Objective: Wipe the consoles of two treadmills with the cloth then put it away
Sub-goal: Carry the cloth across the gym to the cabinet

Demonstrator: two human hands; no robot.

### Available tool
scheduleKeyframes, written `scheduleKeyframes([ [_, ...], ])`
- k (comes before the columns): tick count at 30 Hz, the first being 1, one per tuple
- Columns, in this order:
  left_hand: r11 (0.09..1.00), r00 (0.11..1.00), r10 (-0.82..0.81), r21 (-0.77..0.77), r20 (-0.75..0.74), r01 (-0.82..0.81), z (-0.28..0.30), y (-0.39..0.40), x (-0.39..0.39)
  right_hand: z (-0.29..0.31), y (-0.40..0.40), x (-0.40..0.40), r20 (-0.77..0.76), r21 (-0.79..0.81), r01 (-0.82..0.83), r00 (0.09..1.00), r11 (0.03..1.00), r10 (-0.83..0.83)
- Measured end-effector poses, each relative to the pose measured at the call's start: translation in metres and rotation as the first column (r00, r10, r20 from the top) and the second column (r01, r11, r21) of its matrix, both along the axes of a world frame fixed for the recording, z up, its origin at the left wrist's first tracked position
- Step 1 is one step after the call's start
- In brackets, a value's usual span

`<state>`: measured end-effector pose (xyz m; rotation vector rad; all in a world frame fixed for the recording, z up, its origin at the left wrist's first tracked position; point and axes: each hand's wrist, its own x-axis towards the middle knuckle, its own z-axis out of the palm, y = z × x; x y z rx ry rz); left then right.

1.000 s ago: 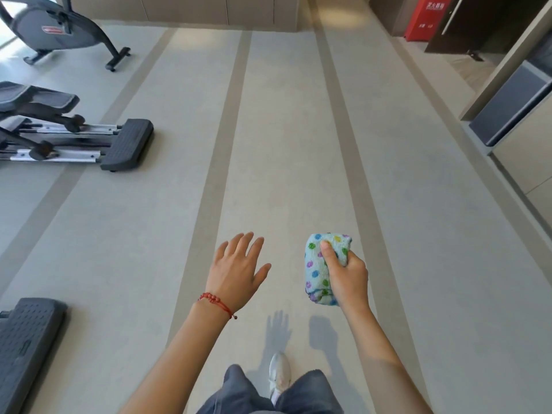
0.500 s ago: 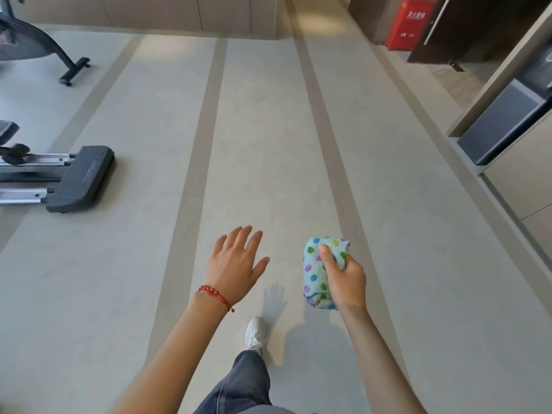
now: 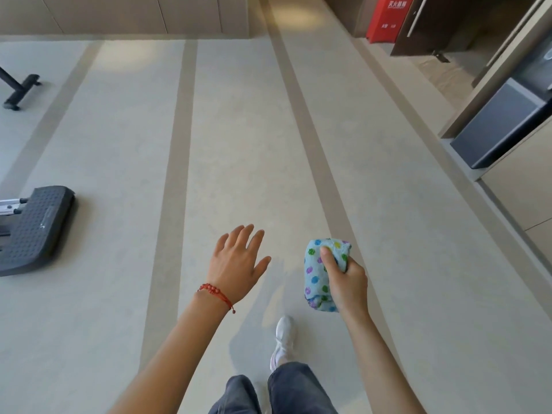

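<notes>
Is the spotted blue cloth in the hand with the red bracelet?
No, the right hand grips the spotted blue cloth; the left hand with the red bracelet is empty.

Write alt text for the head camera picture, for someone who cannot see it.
A person walks across a pale striped gym floor, right hand gripping a bunched blue dotted cloth, left hand open and empty. A dark exercise machine base lies at left.

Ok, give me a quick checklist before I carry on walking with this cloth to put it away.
1. Cloth gripped firmly in right hand: ok.
2. Left hand free, fingers spread: ok.
3. Floor ahead free of obstacles: ok.
4. Exercise machine footplate off to the left, out of the path: ok.
5. Place to put the cloth in view: cannot tell.
6. Both treadmill consoles wiped: cannot tell.
</notes>
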<state>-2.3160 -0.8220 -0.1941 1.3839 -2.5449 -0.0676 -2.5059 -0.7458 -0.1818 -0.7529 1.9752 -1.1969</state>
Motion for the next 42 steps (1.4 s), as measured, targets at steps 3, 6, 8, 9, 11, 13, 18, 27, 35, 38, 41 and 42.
scheduleKeyframes([
  [3,1.0,1.0,-0.002,-0.011,0.014,0.003,-0.005,-0.053,-0.028,-0.004,-0.049,-0.026,0.0,-0.011,0.009,1.0,1.0,-0.009],
  [6,1.0,1.0,-0.014,-0.019,0.016,0.014,-0.007,-0.106,-0.06,-0.005,-0.102,-0.056,0.01,-0.016,0.021,1.0,1.0,-0.021],
  [8,0.999,1.0,-0.028,-0.019,0.01,0.028,-0.004,-0.139,-0.084,-0.004,-0.134,-0.079,0.009,-0.006,0.04,0.999,0.999,-0.04],
  [9,0.999,0.999,-0.036,-0.03,0.008,0.036,-0.003,-0.155,-0.096,-0.003,-0.148,-0.09,0.011,-0.005,0.051,0.999,0.999,-0.051],
  [11,0.998,0.999,-0.051,-0.045,-0.003,0.051,0.0,-0.184,-0.119,0.002,-0.175,-0.11,0.016,-0.011,0.058,0.998,0.998,-0.057],
  [13,0.997,0.997,-0.071,-0.029,-0.011,0.071,0.006,-0.211,-0.141,0.007,-0.199,-0.129,0.01,-0.006,0.068,0.998,0.998,-0.068],
  [18,0.986,0.986,-0.166,-0.034,0.007,0.166,0.009,-0.27,-0.194,0.007,-0.242,-0.172,0.027,-0.017,0.158,0.987,0.987,-0.157],
  [27,0.912,0.914,-0.407,-0.063,0.011,0.406,0.001,-0.377,-0.306,-0.004,-0.309,-0.247,0.005,-0.018,0.374,0.927,0.927,-0.374],
  [35,0.755,0.756,-0.653,-0.04,0.043,0.654,0.01,-0.464,-0.417,0.0,-0.364,-0.316,0.023,0.0,0.646,0.763,0.764,-0.645],
  [38,0.679,0.679,-0.733,-0.022,0.035,0.734,0.01,-0.478,-0.459,-0.002,-0.369,-0.338,0.033,0.013,0.737,0.675,0.675,-0.737],
  [41,0.598,0.598,-0.802,-0.005,0.01,0.802,0.006,-0.481,-0.5,-0.005,-0.365,-0.36,0.028,0.029,0.802,0.596,0.596,-0.803],
  [42,0.57,0.57,-0.821,-0.004,0.005,0.821,0.005,-0.48,-0.514,-0.006,-0.363,-0.368,0.032,0.033,0.821,0.569,0.57,-0.822],
])
